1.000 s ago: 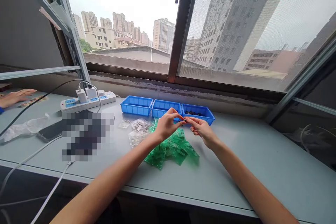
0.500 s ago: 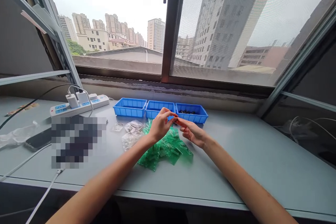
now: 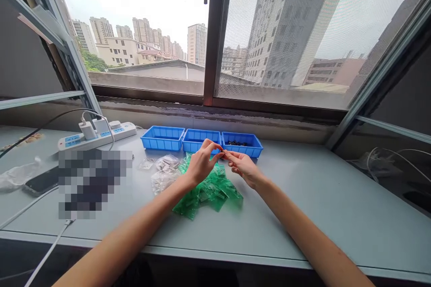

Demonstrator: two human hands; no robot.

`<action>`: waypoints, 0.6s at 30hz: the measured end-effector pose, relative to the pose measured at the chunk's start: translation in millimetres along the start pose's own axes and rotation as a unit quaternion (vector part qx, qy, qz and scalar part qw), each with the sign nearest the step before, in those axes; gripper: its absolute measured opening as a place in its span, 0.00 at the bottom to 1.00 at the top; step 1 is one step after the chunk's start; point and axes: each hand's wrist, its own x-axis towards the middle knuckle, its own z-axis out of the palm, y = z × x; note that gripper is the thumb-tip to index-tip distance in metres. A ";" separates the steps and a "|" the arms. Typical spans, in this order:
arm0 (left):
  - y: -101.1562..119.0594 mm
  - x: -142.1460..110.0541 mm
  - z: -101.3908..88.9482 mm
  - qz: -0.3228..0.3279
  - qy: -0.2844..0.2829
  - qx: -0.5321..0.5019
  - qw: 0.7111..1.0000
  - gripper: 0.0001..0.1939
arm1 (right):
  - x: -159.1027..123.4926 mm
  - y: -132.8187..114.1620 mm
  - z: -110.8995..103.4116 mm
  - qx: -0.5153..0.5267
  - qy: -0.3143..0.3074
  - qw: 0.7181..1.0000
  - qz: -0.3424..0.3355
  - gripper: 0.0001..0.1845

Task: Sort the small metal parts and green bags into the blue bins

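My left hand (image 3: pixel 203 161) and my right hand (image 3: pixel 245 168) meet at the fingertips in front of the blue bins. Between them is a small dark piece (image 3: pixel 222 151), pinched by both hands and too small to name. Below the hands lies a heap of green plastic bags (image 3: pixel 213 190), partly hidden by my left hand and forearm. Beside it on the left are clear plastic bags (image 3: pixel 164 175). Just behind my hands, the right-hand blue bin (image 3: pixel 245 150) holds several small black parts (image 3: pixel 236 143).
Two more blue bins, the left one (image 3: pixel 163 144) and the middle one (image 3: pixel 195 145), stand in the same row. A white power strip (image 3: pixel 101 136) with plugs, a dark phone (image 3: pixel 42 181), and a white cable (image 3: pixel 47 251) occupy the table's left side. The window frame (image 3: pixel 215 45) rises behind.
The whole view has shifted slightly, so things appear a little further left. My right fingers have drawn in closer around the small dark piece; both hands stay together.
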 end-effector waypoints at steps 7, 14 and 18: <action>-3.2 4.4 -8.5 -0.052 -0.005 0.049 0.997 0.12 | 14.2 5.8 -15.5 -0.091 0.106 0.983 -0.116 0.19; -4.1 6.5 -10.7 -0.069 0.005 0.064 0.996 0.07 | 24.0 1.5 -40.7 -0.132 0.202 0.950 -0.201 0.21; -2.0 5.8 -11.6 -0.069 -0.006 0.065 0.995 0.09 | 26.4 3.8 -47.2 -0.160 0.247 0.928 -0.228 0.21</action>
